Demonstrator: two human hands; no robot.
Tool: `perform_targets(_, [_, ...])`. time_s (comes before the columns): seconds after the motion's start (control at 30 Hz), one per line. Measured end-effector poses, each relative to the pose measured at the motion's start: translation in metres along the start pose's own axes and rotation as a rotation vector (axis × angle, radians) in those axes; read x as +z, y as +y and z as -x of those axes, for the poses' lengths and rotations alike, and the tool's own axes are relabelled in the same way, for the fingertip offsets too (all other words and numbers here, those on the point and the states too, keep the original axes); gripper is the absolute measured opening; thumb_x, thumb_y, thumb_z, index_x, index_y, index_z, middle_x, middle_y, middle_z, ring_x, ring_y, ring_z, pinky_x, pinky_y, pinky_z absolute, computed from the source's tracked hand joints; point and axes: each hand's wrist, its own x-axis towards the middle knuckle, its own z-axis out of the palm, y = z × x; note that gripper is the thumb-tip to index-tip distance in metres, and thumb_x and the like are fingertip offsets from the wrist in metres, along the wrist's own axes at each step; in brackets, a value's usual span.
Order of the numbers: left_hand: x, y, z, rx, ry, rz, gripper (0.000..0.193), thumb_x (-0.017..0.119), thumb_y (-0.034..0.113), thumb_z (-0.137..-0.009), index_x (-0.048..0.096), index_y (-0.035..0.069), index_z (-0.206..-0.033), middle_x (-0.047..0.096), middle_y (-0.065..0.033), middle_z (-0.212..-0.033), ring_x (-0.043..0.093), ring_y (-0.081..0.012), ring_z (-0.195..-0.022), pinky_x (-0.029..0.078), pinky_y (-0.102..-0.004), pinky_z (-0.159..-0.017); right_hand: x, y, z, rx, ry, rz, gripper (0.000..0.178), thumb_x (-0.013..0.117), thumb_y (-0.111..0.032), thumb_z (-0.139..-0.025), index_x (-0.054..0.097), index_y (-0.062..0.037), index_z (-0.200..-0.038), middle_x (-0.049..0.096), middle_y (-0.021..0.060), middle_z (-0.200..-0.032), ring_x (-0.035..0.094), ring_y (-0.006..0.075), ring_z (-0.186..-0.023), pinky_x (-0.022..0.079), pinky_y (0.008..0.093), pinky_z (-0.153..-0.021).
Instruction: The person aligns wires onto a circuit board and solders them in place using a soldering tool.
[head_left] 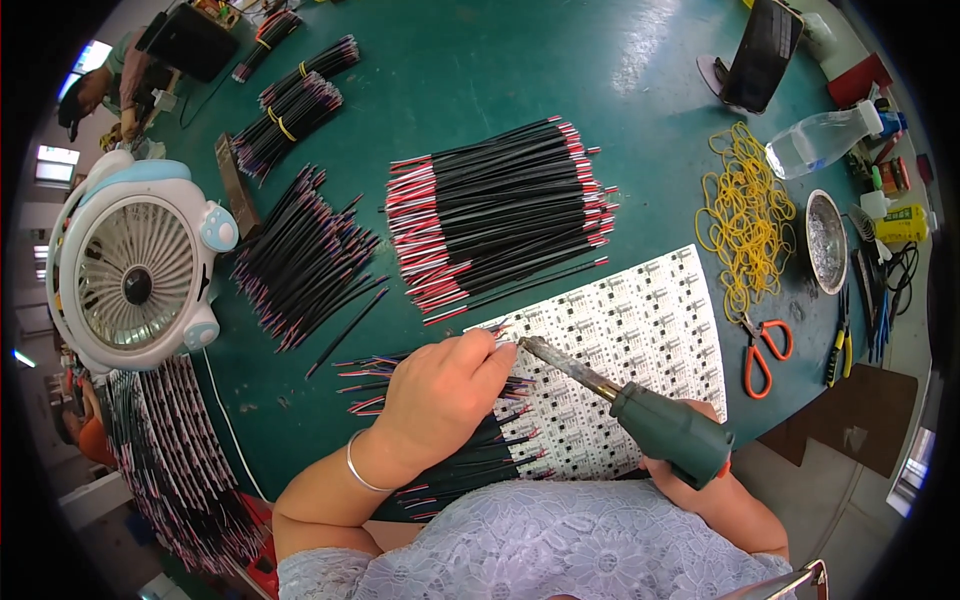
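Left hand (438, 392) pinches wire (499, 327), right hand (664, 474) wraps soldering iron (665, 425)
A slip toward nine o'clock could burn the left thumb (496, 368)

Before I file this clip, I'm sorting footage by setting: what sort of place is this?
Most likely an electronics assembly workshop. A green-handled soldering iron points at a white sheet of small circuit boards, and many cut black wires lie sorted on the green workbench.
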Motion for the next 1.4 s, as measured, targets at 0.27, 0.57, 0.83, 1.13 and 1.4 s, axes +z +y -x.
perform_targets(0.27, [-0.007, 0.004, -0.006, -0.036, -0.120, -0.040, 0.022, 0.065, 0.004, -0.073, 0.066, 0.004, -0.096, 0.054, -0.0063, -0.083, 0.059, -0.0225, -0.067, 0.048, -0.0328, -0.056, -0.003, 0.005, 0.004, -0.034, 0.015, 0.011, 0.026, 0.067, -0.007, -0.076, 0.065, -0.0043, -0.101, 0.066, 0.0121, -0.100, 0.064, 0.0303, -0.088, 0.050, 0.0395, -0.077])
perform_targets(0.57, [0.000, -0.005, 0.001, 0.039, -0.007, 0.028, 0.024, 0.065, 0.003, -0.071, 0.069, 0.004, -0.095, 0.057, -0.0060, -0.083, 0.058, -0.0204, -0.066, 0.048, -0.0311, -0.055, -0.004, 0.005, 0.004, 0.035, -0.049, -0.070, 0.024, 0.058, -0.006, -0.085, 0.058, 0.0014, -0.108, 0.064, 0.0073, -0.084, 0.065, 0.0150, -0.061, 0.050, 0.0326, -0.071])
perform_targets(0.83, [-0.003, -0.006, -0.002, 0.097, -0.043, -0.008, 0.024, 0.067, 0.006, -0.070, 0.070, 0.006, -0.094, 0.058, -0.0053, -0.085, 0.059, -0.0203, -0.069, 0.047, -0.0320, -0.055, 0.000, 0.003, 0.005, 0.008, 0.009, 0.001, 0.027, 0.064, -0.005, -0.077, 0.066, -0.0027, -0.104, 0.067, 0.0085, -0.093, 0.064, 0.0240, -0.081, 0.046, 0.0373, -0.083])
perform_targets(1.13, [-0.010, 0.008, -0.007, 0.043, -0.218, -0.160, 0.022, 0.064, 0.010, -0.073, 0.065, 0.006, -0.095, 0.056, -0.0048, -0.088, 0.060, -0.0205, -0.070, 0.049, -0.0322, -0.058, 0.004, 0.016, 0.019, -0.005, 0.014, -0.064, 0.031, 0.067, -0.012, -0.080, 0.064, -0.0015, -0.108, 0.067, 0.0113, -0.105, 0.064, 0.0231, -0.077, 0.051, 0.0327, -0.066])
perform_targets(1.4, [-0.026, 0.012, -0.003, 0.094, -0.055, -0.052, 0.027, 0.069, 0.009, -0.071, 0.063, 0.007, -0.097, 0.055, -0.0048, -0.080, 0.059, -0.0237, -0.067, 0.047, -0.0357, -0.057, 0.007, 0.009, 0.026, 0.268, 0.308, -0.716, 0.033, 0.061, -0.007, -0.086, 0.051, 0.0038, -0.116, 0.064, 0.0098, -0.088, 0.065, 0.0143, -0.063, 0.053, 0.0286, -0.057])
